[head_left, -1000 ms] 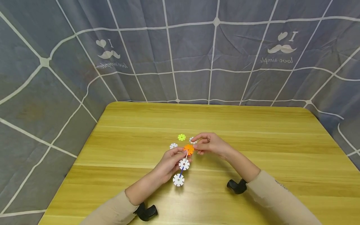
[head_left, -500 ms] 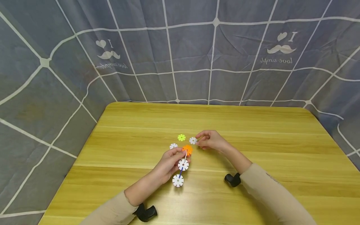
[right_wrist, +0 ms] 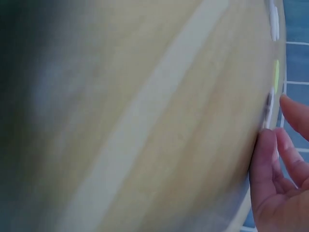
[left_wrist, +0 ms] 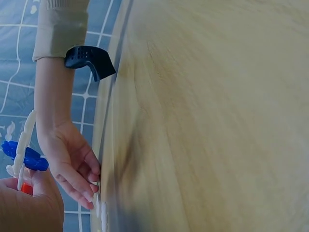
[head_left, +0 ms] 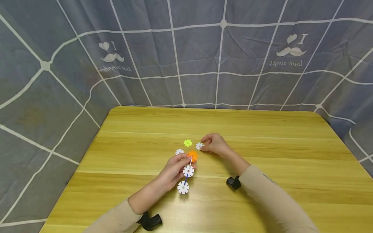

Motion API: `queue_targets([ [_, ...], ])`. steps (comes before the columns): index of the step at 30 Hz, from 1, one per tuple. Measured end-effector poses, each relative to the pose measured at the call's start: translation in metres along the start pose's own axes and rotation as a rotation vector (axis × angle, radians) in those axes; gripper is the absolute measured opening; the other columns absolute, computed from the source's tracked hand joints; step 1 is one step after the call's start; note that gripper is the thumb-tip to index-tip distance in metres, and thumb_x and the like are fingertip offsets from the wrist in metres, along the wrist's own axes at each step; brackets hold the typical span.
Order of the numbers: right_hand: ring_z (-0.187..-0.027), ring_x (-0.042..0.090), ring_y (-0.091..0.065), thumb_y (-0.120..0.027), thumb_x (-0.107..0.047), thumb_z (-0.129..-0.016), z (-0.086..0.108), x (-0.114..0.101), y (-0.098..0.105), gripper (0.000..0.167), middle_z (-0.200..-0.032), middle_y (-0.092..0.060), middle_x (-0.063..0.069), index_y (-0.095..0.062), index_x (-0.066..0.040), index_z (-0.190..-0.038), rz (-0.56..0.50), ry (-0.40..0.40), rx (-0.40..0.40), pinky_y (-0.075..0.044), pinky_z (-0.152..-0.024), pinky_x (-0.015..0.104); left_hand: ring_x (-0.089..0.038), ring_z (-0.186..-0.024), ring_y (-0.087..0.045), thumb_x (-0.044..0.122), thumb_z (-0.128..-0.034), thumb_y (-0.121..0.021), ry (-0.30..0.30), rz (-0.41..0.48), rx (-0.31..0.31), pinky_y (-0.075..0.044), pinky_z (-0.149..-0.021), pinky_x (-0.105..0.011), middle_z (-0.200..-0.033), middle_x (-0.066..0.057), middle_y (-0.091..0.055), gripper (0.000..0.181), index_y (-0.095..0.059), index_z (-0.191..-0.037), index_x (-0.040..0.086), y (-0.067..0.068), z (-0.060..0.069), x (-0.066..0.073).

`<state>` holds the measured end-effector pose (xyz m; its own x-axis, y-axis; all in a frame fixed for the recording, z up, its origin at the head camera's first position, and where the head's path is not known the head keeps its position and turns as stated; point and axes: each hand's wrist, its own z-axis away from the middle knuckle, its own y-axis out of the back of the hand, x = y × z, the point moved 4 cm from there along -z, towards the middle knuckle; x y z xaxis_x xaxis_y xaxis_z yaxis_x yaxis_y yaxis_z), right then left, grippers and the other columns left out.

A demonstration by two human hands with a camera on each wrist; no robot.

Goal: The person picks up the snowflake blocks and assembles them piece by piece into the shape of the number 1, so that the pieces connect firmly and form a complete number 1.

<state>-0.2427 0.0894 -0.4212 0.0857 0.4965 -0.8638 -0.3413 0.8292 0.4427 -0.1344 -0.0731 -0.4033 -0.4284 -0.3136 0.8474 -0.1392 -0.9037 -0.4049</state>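
In the head view my left hand (head_left: 173, 171) grips a chain of interlocked notched plastic discs between thumb and fingers. An orange disc (head_left: 192, 156) is at its far end. White discs (head_left: 188, 171) and a blue disc (head_left: 186, 179) seen edge-on trail toward me. The left wrist view shows that blue disc (left_wrist: 33, 158) crossing a white one above the thumb. My right hand (head_left: 215, 144) reaches to a loose white disc (head_left: 199, 146) lying on the table. Its fingertips are at the disc's right edge, thumb and forefinger apart in the right wrist view.
A yellow-green disc (head_left: 187, 142) lies left of that loose disc. Another white disc (head_left: 179, 151) is just beyond my left hand, partly covered by it. Black wrist mounts (head_left: 150, 221) hang under both sleeves. A grey curtain (head_left: 198, 58) rises behind the wooden table (head_left: 276, 155).
My right hand has left the orange disc and moved to the loose white disc, its forearm swinging left. The left hand with the disc chain has shifted slightly left and toward me.
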Motion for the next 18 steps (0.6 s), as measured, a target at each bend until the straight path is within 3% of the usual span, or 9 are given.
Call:
queue_targets([
  [11,-0.046,0.012,-0.041,-0.082,-0.010,-0.070,-0.0026,-0.0072,-0.0045,0.030,-0.061,-0.044,0.003,-0.064,-0.003,-0.094,0.182,-0.035,0.034,-0.035,-0.042,0.020,-0.009,-0.074,-0.065,0.007,-0.0947,-0.051,0.010,0.000,0.012,-0.054,-0.066,-0.019,-0.089,-0.005,-0.066,0.007,-0.055,-0.096,0.002,0.0016,-0.0014,-0.0017],
  [18,-0.050,0.013,-0.041,-0.082,-0.008,-0.069,-0.0051,-0.0081,-0.0052,0.031,-0.063,-0.045,0.003,-0.061,-0.002,-0.090,0.177,-0.049,0.000,-0.035,-0.045,0.020,-0.008,-0.074,-0.065,0.008,-0.0952,-0.050,0.012,-0.002,-0.003,-0.053,-0.065,-0.018,-0.086,-0.003,-0.065,0.007,-0.055,-0.095,0.002,0.0036,-0.0027,0.0001],
])
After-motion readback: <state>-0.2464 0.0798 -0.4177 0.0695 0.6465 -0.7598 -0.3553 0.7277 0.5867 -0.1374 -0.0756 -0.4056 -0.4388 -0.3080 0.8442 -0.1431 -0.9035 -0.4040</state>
